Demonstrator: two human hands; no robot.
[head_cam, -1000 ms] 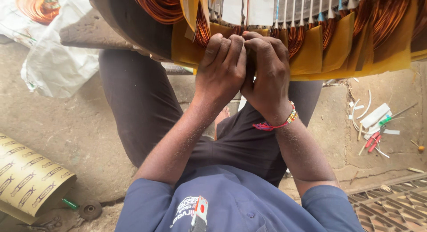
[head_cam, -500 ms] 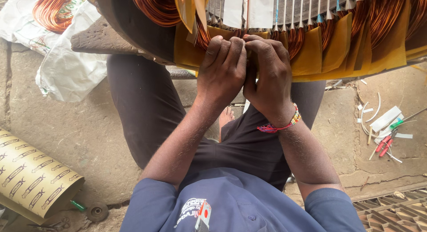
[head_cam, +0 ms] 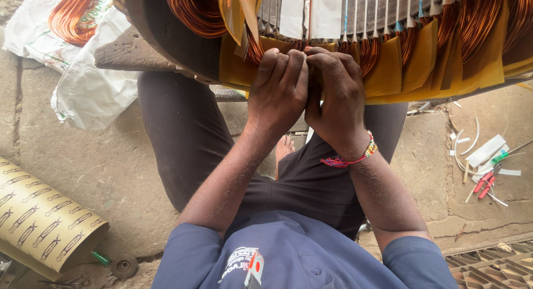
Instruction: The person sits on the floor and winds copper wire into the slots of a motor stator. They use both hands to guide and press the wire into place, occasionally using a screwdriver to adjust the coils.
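Concrete floor, both hands [head_cam: 308, 95] pressing copper windings [head_cam: 383, 45]

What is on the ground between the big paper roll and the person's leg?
In the head view, mostly bare stone floor. Close by the patterned paper roll lie a small green piece and a round disc; the leg is further right.

Worn concrete floor in flat daylight

The grey concrete floor [head_cam: 83, 156] is cracked and dusty. A white plastic bag [head_cam: 89, 89] lies at upper left, a patterned tan paper roll [head_cam: 44, 228] at lower left with a small green-handled tool [head_cam: 101, 259] just beside it. White strips and red-handled pliers [head_cam: 484, 184] are scattered at right; a metal grate [head_cam: 488, 267] fills the lower right corner.
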